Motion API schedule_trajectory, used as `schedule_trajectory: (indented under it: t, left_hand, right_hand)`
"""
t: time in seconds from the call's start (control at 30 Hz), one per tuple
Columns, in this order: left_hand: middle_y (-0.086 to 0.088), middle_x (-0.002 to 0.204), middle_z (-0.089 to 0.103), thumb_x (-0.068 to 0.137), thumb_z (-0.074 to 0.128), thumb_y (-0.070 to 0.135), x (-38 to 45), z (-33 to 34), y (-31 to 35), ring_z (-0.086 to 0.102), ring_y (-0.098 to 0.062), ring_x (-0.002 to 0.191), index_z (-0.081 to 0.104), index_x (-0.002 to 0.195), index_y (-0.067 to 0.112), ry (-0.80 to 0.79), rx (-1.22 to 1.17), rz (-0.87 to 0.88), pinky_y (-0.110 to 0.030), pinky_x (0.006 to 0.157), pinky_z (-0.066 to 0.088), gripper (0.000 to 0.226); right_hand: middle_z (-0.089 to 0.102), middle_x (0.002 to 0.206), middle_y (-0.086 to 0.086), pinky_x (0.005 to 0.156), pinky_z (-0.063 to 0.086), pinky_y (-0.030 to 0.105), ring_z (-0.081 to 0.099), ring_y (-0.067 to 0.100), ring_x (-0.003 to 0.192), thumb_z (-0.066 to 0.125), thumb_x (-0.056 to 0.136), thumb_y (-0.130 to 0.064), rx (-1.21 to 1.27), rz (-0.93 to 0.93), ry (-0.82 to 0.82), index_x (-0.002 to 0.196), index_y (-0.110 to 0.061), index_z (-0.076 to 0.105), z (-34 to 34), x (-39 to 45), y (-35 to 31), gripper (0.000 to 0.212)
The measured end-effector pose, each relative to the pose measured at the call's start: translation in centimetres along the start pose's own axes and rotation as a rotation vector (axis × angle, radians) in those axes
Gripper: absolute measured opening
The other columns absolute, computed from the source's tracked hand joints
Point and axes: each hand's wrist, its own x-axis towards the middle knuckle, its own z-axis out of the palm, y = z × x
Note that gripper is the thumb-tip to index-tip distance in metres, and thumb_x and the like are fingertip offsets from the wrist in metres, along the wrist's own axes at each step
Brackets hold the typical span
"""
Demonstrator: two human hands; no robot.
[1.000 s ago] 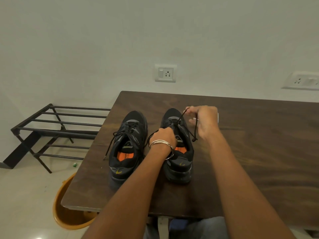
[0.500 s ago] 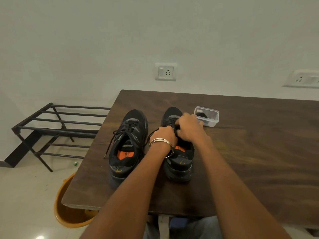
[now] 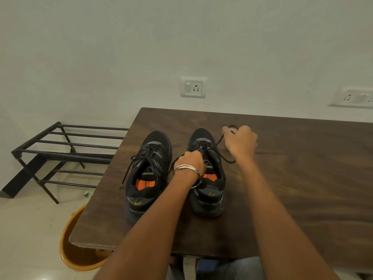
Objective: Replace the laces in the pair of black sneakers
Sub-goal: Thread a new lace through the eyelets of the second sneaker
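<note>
Pulled away from the right-hand black mesh sneaker (image 3: 205, 168) since half a second before: right hand (image 3: 240, 141), fingers pinching thin black lace (image 3: 219, 141) drawn taut (clear plastic box now mostly hidden behind it). Left hand (image 3: 191, 161), steel bangle at wrist, gripping tongue. Both sneakers side by side on dark wooden bench (image 3: 292, 188); left-hand black sneaker (image 3: 148, 170) loosely laced.

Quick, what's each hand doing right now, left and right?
Left hand: curled on the right sneaker at its laces.
Right hand: pinching the lace, pulled out to the side.
</note>
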Motion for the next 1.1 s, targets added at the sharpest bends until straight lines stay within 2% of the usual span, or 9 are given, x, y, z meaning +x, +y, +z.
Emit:
schedule_trajectory:
  t: [0.07,0.13,0.27,0.4,0.67,0.87,0.97,1.03,1.1]
  left_hand:
    - [-0.007,0.089,0.050,0.095,0.049,0.019,0.0,0.0,0.0,0.049,-0.025,0.077,0.057,0.106,0.008,-0.004,-0.006,-0.006,-0.036,0.069,0.045,0.018]
    - [-0.009,0.093,0.054,0.096,0.048,0.020,0.0,0.0,0.0,0.049,-0.025,0.077,0.057,0.105,0.009,-0.009,-0.003,-0.011,-0.036,0.069,0.045,0.017]
    - [-0.015,0.112,0.060,0.096,0.047,0.025,0.0,0.1,0.0,0.058,-0.031,0.090,0.056,0.113,0.007,-0.011,-0.021,-0.011,-0.036,0.071,0.043,0.026]
    - [-0.016,0.116,0.059,0.096,0.046,0.024,-0.1,-0.1,0.0,0.059,-0.032,0.097,0.056,0.115,0.007,-0.017,-0.030,-0.016,-0.037,0.073,0.043,0.027]
    - [-0.015,0.112,0.061,0.095,0.047,0.024,0.0,-0.1,0.1,0.059,-0.031,0.091,0.057,0.114,0.009,-0.034,-0.026,-0.010,-0.037,0.072,0.044,0.026]
    - [-0.013,0.108,0.062,0.095,0.048,0.020,-0.3,-0.3,0.2,0.061,-0.032,0.096,0.058,0.110,0.008,-0.024,-0.013,0.000,-0.038,0.075,0.047,0.022]
    - [-0.012,0.104,0.059,0.096,0.047,0.020,-0.2,-0.4,0.0,0.057,-0.030,0.088,0.058,0.107,0.008,-0.035,-0.010,-0.013,-0.038,0.075,0.047,0.020]
    - [-0.011,0.102,0.058,0.096,0.047,0.021,-0.2,-0.5,-0.1,0.051,-0.027,0.080,0.058,0.102,0.009,-0.031,0.005,-0.013,-0.037,0.072,0.046,0.017]
    - [-0.011,0.102,0.059,0.095,0.048,0.024,0.0,-0.4,-0.1,0.051,-0.027,0.079,0.056,0.096,0.012,-0.033,0.027,-0.021,-0.037,0.071,0.045,0.014]
  right_hand:
    - [0.046,0.135,0.016,0.097,0.041,0.059,0.044,0.038,0.127,0.065,0.091,-0.037,-0.415,-0.130,0.076,0.131,-0.006,0.046,0.5,-0.3,0.0,0.054]
    - [0.040,0.140,0.015,0.101,0.038,0.060,0.036,0.038,0.131,0.066,0.091,-0.030,-0.540,-0.282,0.029,0.134,-0.011,0.046,1.1,-0.4,-0.3,0.051]
    - [0.052,0.122,0.009,0.099,0.042,0.056,0.047,0.033,0.121,0.064,0.092,-0.021,-0.649,-0.482,-0.292,0.116,-0.014,0.066,2.9,-0.6,0.0,0.026]
    - [0.062,0.105,0.011,0.088,0.053,0.046,0.061,0.032,0.102,0.059,0.090,-0.012,-0.647,-0.547,-0.266,0.105,-0.008,0.069,3.8,-1.2,0.6,0.018]
    - [0.066,0.094,0.019,0.069,0.047,0.036,0.060,0.031,0.085,0.053,0.090,-0.011,-0.363,-0.272,-0.220,0.091,0.001,0.064,3.6,-0.8,0.0,0.016]
    - [0.066,0.101,0.018,0.077,0.056,0.042,0.065,0.033,0.091,0.048,0.092,-0.008,-0.015,0.018,-0.219,0.105,0.003,0.059,3.1,-0.2,0.3,0.021]
    - [0.068,0.096,0.025,0.062,0.062,0.042,0.073,0.032,0.075,0.040,0.095,-0.001,0.365,0.229,-0.250,0.117,0.003,0.049,2.1,0.7,0.8,0.023]
    - [0.067,0.105,0.022,0.069,0.062,0.044,0.072,0.034,0.081,0.048,0.094,-0.004,0.269,0.242,-0.195,0.118,0.002,0.052,1.0,0.9,1.3,0.025]
    - [0.061,0.120,0.017,0.085,0.055,0.040,0.064,0.037,0.104,0.055,0.093,-0.010,-0.069,0.158,-0.100,0.124,-0.002,0.055,-0.5,0.8,1.9,0.032]
